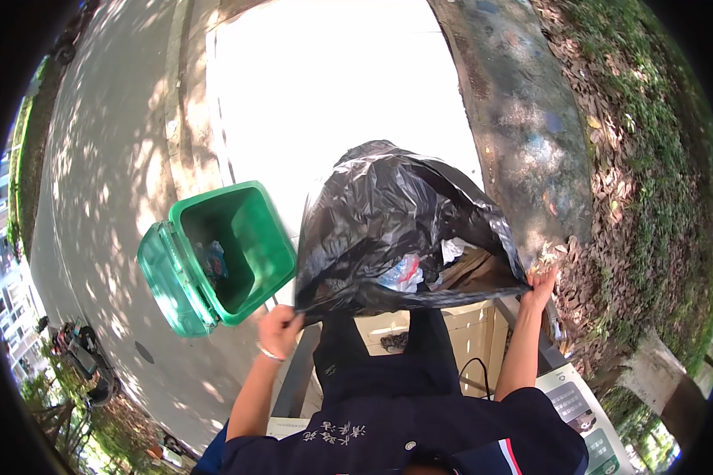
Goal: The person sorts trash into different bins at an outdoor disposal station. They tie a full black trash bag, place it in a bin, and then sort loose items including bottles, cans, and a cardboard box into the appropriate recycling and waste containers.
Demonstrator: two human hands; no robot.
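A large black plastic bag [380,190] hangs open in front of me, with crumpled white, blue and brown rubbish [400,271] inside. My left hand [281,328] is closed on the near left edge of the bag. My right hand [539,286] grips the bag's rim at the right, arm stretched forward. Just left of the bag stands a green wheeled bin [253,214], its lid [166,281] swung back to the left, with a small blue-and-white scrap [215,260] inside.
Below me are a grey metal frame and printed panels [570,400]. A bright pale paved surface [333,79] lies ahead. A shaded roadway [111,142] runs along the left, with parked two-wheelers [87,360]. Fallen leaves and low plants [634,182] border the right.
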